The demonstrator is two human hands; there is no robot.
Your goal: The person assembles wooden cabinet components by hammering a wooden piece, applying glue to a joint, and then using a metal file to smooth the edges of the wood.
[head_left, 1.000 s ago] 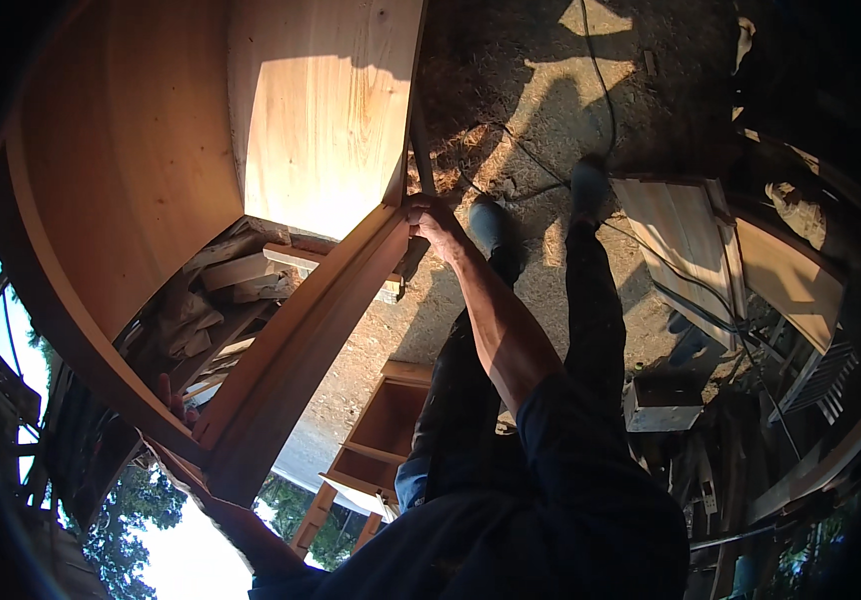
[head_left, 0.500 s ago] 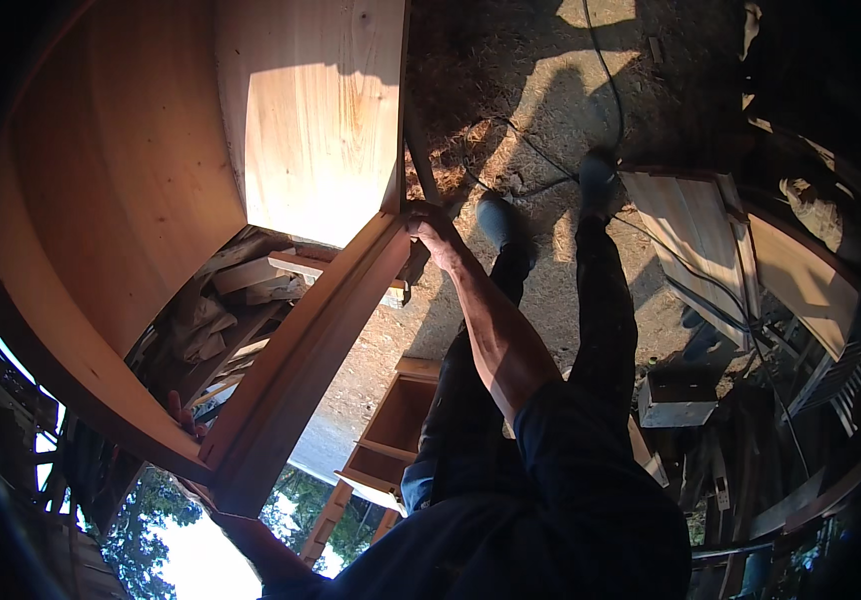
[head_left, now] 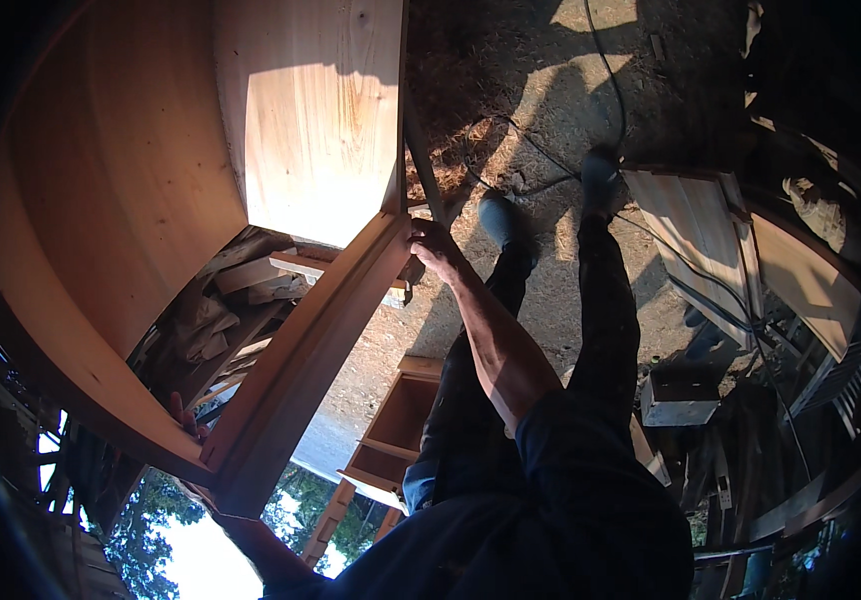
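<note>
A large wooden cabinet carcass (head_left: 131,200) with a pale panel (head_left: 321,140) takes up the left side. Along its front edge a thick grooved wooden rail (head_left: 316,345) runs slantwise. At the rail's near lower corner, my left hand (head_left: 185,414) wraps round the frame; its fingertips show inside the carcass, and most of the palm is hidden behind the wood. My right hand (head_left: 435,250) is at the rail's far end, fingers curled against its outer side. The fingertips are partly in shadow.
A small open wooden box unit (head_left: 391,425) stands beside my legs. On the right, wooden panels (head_left: 696,225) lean near a pale box (head_left: 681,398). A black cable (head_left: 616,90) crosses the debris-strewn ground by my feet. Scrap wood (head_left: 261,275) lies beneath the carcass.
My right hand has slid off the top of the rail's far corner and slightly down, onto its outer side. The left hand and the carcass look unmoved.
</note>
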